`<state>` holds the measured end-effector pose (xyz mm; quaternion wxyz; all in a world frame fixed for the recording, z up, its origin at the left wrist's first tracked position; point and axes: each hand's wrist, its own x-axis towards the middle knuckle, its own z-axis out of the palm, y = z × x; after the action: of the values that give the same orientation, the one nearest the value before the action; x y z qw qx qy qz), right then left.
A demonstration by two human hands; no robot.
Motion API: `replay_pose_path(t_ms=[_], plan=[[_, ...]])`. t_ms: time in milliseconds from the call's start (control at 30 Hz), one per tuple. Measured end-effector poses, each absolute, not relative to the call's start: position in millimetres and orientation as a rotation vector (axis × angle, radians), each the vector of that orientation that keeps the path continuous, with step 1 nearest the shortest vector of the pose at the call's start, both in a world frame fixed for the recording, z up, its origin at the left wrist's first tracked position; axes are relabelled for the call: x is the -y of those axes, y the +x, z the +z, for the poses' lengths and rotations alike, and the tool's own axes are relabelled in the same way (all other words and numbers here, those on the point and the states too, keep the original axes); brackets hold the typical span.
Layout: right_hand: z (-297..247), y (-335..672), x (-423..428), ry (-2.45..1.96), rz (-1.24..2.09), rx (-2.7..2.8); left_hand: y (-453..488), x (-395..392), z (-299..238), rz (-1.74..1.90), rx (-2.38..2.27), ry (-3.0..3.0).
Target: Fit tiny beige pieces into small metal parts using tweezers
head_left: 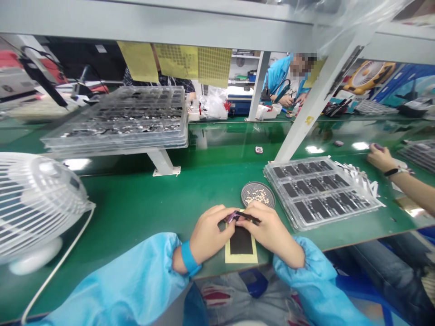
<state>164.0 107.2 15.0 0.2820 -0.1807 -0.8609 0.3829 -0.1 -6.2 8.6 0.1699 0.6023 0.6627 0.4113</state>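
My left hand (211, 230) is closed, its thumb and fingers pinching a small purple-edged part (232, 217). My right hand (268, 227) meets it at the fingertips and is closed on a thin black strip-like piece (249, 217); whether this is a tool such as tweezers I cannot tell. Both hands hover over a yellow sheet (242, 258) bearing a black rectangular pad (241, 242). Just beyond the fingers, a round grey perforated dish (250, 186) holds many tiny cream-coloured pieces (258, 195). The fingers partly hide the purple-edged part.
Stacked clear trays (299, 219) with dark flat parts lie to the right, beside white strips (360, 177). More trays (118, 144) rest on a raised stand at left, behind a white fan (41, 199). A slanted post (306, 108) rises ahead. A co-worker's hand (380, 158) is at far right.
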Motion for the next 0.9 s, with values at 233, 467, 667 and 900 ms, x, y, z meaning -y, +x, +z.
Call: replay_pose_path(t_ms=[233, 467, 667, 900], plan=[[21.7, 173.6, -147.9, -0.866, 0.560, 2.291, -9.4, -0.8, 3.4, 1.277, -1.862, 1.524], [11.4, 179.0, -149.0, -0.929, 0.517, 2.225, -43.4, -22.1, -8.7, 1.316, -1.994, 1.527], [22.3, 200.1, -112.4, -0.771, 0.958, 1.992, -113.4, -89.4, -3.3, 1.250, -2.268, 1.512], [-9.1, 225.2, -103.1, -0.620, 0.958, 1.948, -108.4, -179.3, 13.2, 1.010, -2.401, 1.858]])
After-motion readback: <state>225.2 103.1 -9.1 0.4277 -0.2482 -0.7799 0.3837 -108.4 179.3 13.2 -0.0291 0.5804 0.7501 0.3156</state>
